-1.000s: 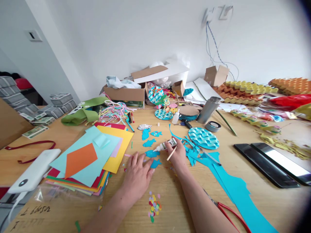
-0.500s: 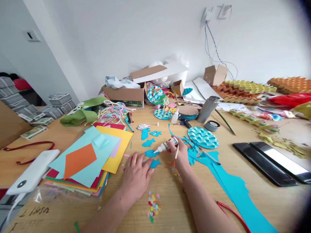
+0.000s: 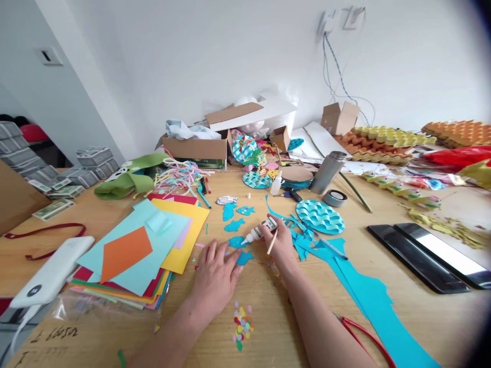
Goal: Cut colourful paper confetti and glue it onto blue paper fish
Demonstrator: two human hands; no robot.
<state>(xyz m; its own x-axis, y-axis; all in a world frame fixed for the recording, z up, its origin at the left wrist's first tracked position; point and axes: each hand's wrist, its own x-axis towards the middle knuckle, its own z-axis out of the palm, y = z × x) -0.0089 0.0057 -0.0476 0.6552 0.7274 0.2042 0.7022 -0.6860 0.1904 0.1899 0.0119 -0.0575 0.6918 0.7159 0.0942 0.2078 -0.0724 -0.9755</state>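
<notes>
My right hand (image 3: pixel 279 240) grips a white glue bottle (image 3: pixel 264 229), its nozzle pointing down-left at a blue paper fish (image 3: pixel 236 242). A thin wooden stick (image 3: pixel 272 242) is also tucked in that hand. Flat on the table, my left hand (image 3: pixel 217 271) has its fingers spread, the tips beside this fish. Another blue fish (image 3: pixel 244 257) lies just right of the left fingers. Farther up are more blue paper fish (image 3: pixel 233 225). Small coloured paper dots (image 3: pixel 243 327) form a loose pile between my forearms.
Coloured paper sheets (image 3: pixel 141 250) are stacked at left, near a white power bank (image 3: pixel 51 273). Blue paper scraps (image 3: pixel 360 278), a wavy-patterned disc (image 3: pixel 320 216) and red-handled scissors (image 3: pixel 364 335) lie right. A grey thermos (image 3: pixel 328 173) stands behind. Two black phone-like slabs (image 3: pixel 418 259) lie far right.
The glue bottle's tip has shifted slightly left and down along the fish, with my right hand following. The wooden stick is tilted more. My left hand stays put.
</notes>
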